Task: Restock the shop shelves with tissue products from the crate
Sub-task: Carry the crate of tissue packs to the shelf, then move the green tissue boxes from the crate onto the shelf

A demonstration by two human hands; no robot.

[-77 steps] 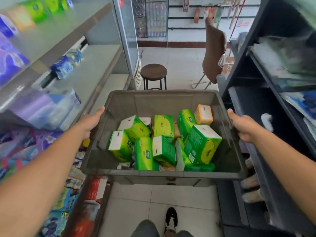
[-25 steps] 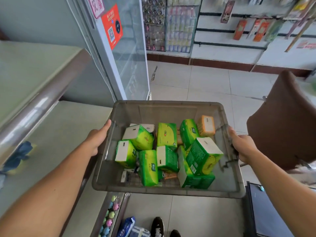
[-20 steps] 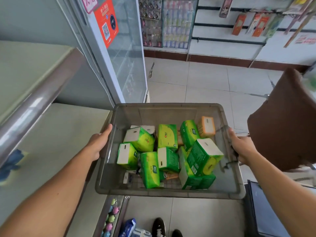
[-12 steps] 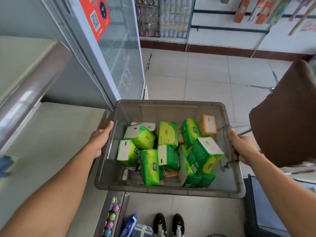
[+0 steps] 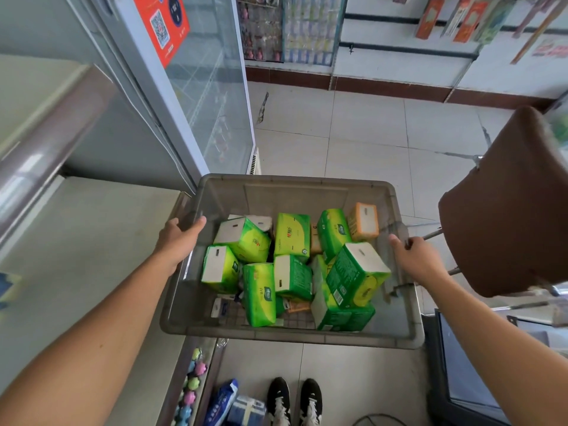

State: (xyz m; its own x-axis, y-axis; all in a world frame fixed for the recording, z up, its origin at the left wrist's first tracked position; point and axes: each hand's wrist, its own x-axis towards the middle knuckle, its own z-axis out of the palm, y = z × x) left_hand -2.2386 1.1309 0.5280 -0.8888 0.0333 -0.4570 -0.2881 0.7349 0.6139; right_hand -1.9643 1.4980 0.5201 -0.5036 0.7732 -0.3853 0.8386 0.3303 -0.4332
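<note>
QR code on the red sticker (image 5: 164, 24) — other print unreadable.

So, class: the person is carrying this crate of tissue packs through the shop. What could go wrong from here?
1. The brown chair stands close beside the right hand; the crate might bump it.
2. The green tissue packs lie loose and jumbled, so tilting could shift them.
3. The left hand holds only the rim, so it might slip.

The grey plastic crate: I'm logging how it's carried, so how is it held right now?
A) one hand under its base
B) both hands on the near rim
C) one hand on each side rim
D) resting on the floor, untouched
C: the left hand grips the left rim of the grey plastic crate and the right hand grips its right rim, holding it above the tiled floor.
</note>
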